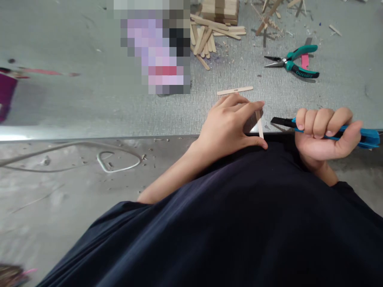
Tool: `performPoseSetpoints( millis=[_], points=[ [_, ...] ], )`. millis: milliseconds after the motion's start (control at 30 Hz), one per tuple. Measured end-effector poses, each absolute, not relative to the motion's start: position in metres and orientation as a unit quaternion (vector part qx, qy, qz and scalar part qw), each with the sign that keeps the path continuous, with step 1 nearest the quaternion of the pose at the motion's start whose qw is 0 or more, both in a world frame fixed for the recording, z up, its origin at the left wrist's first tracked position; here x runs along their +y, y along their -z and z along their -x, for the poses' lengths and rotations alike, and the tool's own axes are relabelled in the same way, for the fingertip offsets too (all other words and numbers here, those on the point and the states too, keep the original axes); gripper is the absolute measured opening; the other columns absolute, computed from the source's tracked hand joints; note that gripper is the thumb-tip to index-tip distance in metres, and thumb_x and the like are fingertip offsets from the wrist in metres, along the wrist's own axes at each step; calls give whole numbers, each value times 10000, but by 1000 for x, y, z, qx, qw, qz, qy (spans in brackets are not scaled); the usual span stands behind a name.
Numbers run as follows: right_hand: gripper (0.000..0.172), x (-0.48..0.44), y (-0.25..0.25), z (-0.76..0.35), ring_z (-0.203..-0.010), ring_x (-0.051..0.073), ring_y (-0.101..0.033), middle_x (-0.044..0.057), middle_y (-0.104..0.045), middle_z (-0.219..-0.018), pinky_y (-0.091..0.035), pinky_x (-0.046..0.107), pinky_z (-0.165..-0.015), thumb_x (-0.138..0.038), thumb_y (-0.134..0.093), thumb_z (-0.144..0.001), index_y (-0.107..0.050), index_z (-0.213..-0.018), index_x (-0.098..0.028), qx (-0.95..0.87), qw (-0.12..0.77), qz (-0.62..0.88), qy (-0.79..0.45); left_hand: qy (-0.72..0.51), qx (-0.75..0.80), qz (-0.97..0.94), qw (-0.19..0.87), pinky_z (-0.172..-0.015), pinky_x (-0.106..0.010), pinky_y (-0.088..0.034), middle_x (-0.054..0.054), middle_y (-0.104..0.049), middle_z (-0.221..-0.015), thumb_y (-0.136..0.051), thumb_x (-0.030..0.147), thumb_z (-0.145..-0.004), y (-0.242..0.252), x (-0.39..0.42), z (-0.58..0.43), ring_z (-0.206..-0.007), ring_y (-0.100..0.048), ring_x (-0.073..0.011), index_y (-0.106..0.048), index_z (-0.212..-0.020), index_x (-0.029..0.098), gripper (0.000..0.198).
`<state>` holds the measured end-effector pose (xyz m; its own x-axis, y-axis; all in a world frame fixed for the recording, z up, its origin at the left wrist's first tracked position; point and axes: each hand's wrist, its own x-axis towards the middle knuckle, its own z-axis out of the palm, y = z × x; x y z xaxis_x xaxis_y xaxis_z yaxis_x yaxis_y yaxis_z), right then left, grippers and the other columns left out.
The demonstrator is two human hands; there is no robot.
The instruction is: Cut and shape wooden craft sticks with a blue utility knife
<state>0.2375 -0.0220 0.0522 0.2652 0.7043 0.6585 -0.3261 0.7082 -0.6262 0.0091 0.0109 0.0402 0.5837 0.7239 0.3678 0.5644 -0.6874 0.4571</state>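
Observation:
Between its thumb and index finger, my left hand (229, 121) grips a wooden craft stick (259, 125) by its two ends, at the table's near edge. My right hand (324, 131) is wrapped around a blue utility knife (369, 137). The knife's dark blade points left toward the held stick, with a small gap between them. Just beyond my left fingers, a second craft stick (229, 91) lies flat on the table, with a small dark mark or slot at its middle.
Green-handled needle-nose pliers (285, 62) lie jaws open at the right. Loose craft sticks (206, 38) are heaped near a stacked bundle of sticks (220, 11) at the back. Shavings and stick pieces (266, 20) are beside them. A cable (72, 145) hangs below the table edge (167, 135).

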Motion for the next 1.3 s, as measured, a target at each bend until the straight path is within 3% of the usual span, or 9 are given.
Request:
performPoseSetpoints(
  millis=[100,367,567,700,900,1067,1300],
  points=[
    [675,-23,-59,-222,-333,94,-142,-89,-155,-439,-319,312,-453,-671,-487,-1096,-242,-643,-234,-511,764,199,-340,-272,367,-878,142,-1095,-512,-578,-173,-790,-1305,-730,922,-869,-39,7,-11,-1314,-695,-379,-682,-1506,211,956],
    [646,-27,-67,-201,-329,88,-197,-81,-225,-412,-327,312,-436,-650,-485,-1098,-291,-638,-240,-563,734,191,-329,-281,384,-869,136,-1102,-511,-562,-160,-787,-1313,-692,896,-919,-38,-1,-16,-1268,-706,-368,-643,-1535,215,920],
    [616,-34,-78,-196,-351,80,-188,-76,-222,-428,-317,308,-461,-553,-536,-1102,-294,-636,-230,-564,726,200,-338,-275,416,-853,152,-1201,-590,-487,-161,-719,-1428,-747,854,-895,-44,-3,-15,-1418,-606,-429,-590,-1579,272,912],
    [656,-35,-84,-191,-405,91,-272,-60,-288,-463,-379,326,-531,-615,-602,-1081,-317,-635,-227,-556,693,278,-365,-269,423,-851,155,-1157,-578,-509,-138,-739,-1367,-748,835,-897,-46,-3,-15,-1345,-639,-412,-602,-1546,297,856],
    [577,-23,-80,-182,-352,64,-115,-84,-198,-441,-261,301,-444,-473,-540,-1105,-312,-634,-229,-558,740,172,-334,-274,428,-850,142,-1140,-547,-505,-135,-753,-1344,-753,851,-878,-44,-3,-17,-1336,-652,-404,-593,-1537,271,893],
    [636,-34,-85,-188,-443,110,-283,-60,-312,-506,-369,357,-559,-578,-668,-1059,-349,-629,-235,-536,697,271,-392,-283,426,-850,124,-1148,-537,-496,-134,-753,-1310,-776,836,-871,-40,-3,-17,-1335,-660,-405,-586,-1538,272,894],
    [635,-38,-83,-194,-467,142,-283,-49,-330,-533,-411,386,-563,-652,-636,-1060,-379,-638,-253,-546,685,285,-389,-290,425,-850,110,-1127,-536,-507,-123,-759,-1292,-770,850,-872,-38,-2,-18,-1317,-663,-398,-592,-1519,297,870]
  ],
)
